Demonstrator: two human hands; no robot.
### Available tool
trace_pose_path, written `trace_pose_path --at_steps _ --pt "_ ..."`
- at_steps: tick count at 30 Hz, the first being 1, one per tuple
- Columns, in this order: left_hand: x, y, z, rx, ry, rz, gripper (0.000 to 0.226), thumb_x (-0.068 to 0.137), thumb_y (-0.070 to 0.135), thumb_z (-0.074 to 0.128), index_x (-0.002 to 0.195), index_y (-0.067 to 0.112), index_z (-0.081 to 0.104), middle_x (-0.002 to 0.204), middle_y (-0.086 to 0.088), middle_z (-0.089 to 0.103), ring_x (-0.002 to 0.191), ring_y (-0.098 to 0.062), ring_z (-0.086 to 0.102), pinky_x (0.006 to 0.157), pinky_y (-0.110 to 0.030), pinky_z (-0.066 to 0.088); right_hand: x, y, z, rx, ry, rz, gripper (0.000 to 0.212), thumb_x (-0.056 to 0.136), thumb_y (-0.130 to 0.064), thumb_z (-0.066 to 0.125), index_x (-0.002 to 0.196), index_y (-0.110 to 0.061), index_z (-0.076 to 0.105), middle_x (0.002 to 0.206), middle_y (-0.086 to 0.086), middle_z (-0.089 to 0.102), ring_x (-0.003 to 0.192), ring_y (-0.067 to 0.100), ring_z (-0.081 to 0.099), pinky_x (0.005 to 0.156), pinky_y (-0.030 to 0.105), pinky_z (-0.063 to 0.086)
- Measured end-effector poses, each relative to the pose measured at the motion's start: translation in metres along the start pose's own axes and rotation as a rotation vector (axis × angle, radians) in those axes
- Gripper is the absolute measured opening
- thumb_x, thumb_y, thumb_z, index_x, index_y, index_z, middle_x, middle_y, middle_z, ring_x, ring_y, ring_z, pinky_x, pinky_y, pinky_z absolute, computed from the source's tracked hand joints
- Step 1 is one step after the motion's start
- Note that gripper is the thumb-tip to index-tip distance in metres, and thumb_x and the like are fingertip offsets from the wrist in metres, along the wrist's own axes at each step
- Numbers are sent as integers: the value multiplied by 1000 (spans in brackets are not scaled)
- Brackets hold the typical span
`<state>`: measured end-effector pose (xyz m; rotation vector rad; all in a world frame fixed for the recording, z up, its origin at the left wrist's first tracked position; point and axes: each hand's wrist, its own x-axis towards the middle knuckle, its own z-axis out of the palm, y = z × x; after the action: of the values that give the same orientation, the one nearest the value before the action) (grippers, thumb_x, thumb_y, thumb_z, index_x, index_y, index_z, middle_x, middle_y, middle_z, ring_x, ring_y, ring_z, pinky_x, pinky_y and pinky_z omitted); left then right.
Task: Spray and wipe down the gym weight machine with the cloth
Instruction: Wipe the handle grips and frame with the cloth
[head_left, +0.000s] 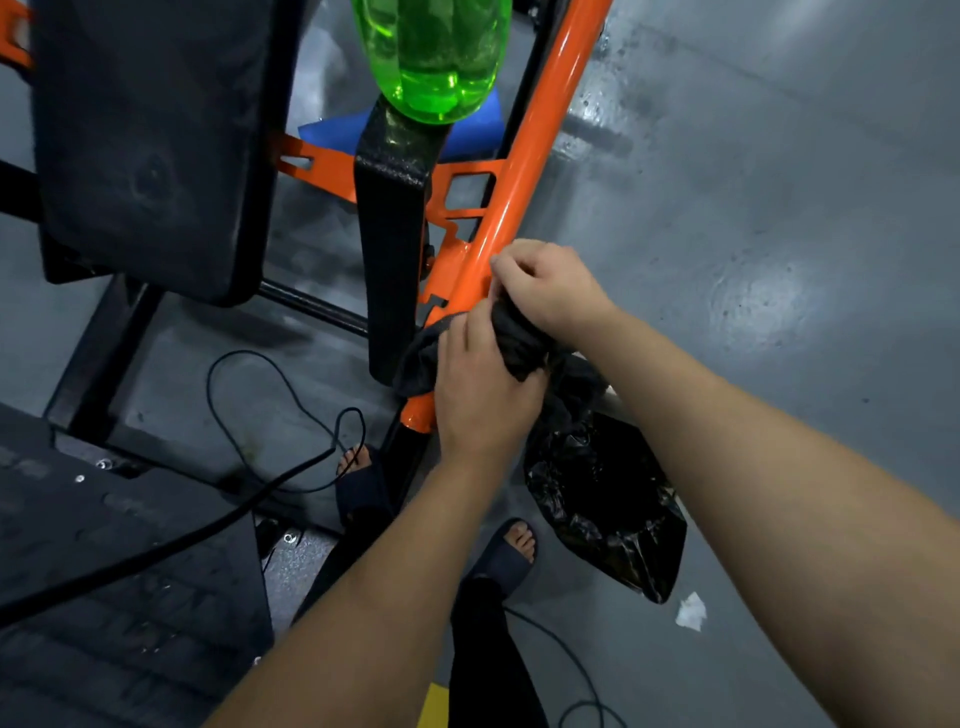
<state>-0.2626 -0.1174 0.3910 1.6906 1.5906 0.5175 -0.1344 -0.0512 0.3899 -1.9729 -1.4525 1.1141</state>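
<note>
**Head view, looking down.** The dark cloth (522, 340) is bunched against the near end of the machine's orange tube (524, 171) and held from both sides.

- **Left hand** (485, 395): its grip is clenched round the cloth's near part, with the fingers curled over it.
- **Right hand** (545, 288): its grip grasps the cloth's far part, with the knuckles against the tube.

The tube's long axis runs from near left, beside the hands, to far right. Most of the tube's length therefore lies on the far side of both grips, and the right hand is the nearer to it. A wiping stroke would probably follow that axis.

The green spray bottle (431, 57) stands farther off, on a black upright (395, 218) (no hand on it). A black bag (602, 509) hangs below the right forearm, above the floor (753, 260).
</note>
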Motion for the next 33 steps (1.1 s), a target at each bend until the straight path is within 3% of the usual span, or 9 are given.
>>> trace_pose_path --at_steps 4,9,13,16,18,20,26,29,33 --pt "-47 -21 3 -169 49 -94 72 80 19 83 143 20 48 136 4 53 131 -14 46 112 -30 41 2 0 7 -11 89 4 40 88 -31 49 57 -11 64 68 1 67 70 10 63 72 27 48" --pt "-49 -16 7 -171 107 -156 67 79 25 84 137 21 52 129 9 54 127 -10 47 107 -27 41 31 11 -5 48 67 252 45 94 -32 50 57 -18 71 59 -4 69 58 2 62 65 18 46" --pt "-18 -4 3 55 83 -48 59 76 27 82 126 12 55 121 -3 59 119 -22 51 96 -33 46 43 17 -12 96 112 348 44 95 -28 46 59 -23 70 79 6 76 79 20 69 82 33 55" --pt "-14 0 1 136 37 -8 56 76 24 83 121 8 54 120 -9 59 116 -31 52 94 -41 48 25 9 -2 -30 129 181 41 89 -37 39 59 -26 66 83 1 75 91 24 68 92 37 51" --pt "-13 -4 3 155 61 11 55 73 21 83 117 5 55 116 -13 60 111 -36 54 90 -48 51 -1 7 17 -171 151 -69 44 83 -39 39 54 -16 63 67 2 67 79 27 63 88 44 49" --pt "-13 -8 4 138 74 16 52 71 18 82 114 3 55 113 -14 60 108 -37 54 88 -52 51 -13 9 27 -228 199 -160 47 81 -37 42 50 -8 62 54 4 57 67 26 57 80 44 48" --pt "-13 3 10 -9 139 -6 66 75 35 76 132 10 55 121 -5 61 116 -23 50 103 -30 38 14 -2 4 58 42 191 47 89 -37 55 51 -12 68 55 -2 67 61 7 62 71 26 51" --pt "-17 2 10 -1 155 9 73 77 39 78 140 14 50 128 -2 57 122 -19 48 104 -22 34 28 5 -7 81 4 286 48 95 -32 57 50 -16 65 45 -7 60 46 -1 55 53 9 40" --pt "-18 -5 8 3 121 -10 80 78 38 82 145 12 45 136 -3 54 130 -17 45 107 -19 30 40 14 -6 323 67 427 42 87 -28 61 48 -14 64 52 2 62 44 10 56 57 20 46"
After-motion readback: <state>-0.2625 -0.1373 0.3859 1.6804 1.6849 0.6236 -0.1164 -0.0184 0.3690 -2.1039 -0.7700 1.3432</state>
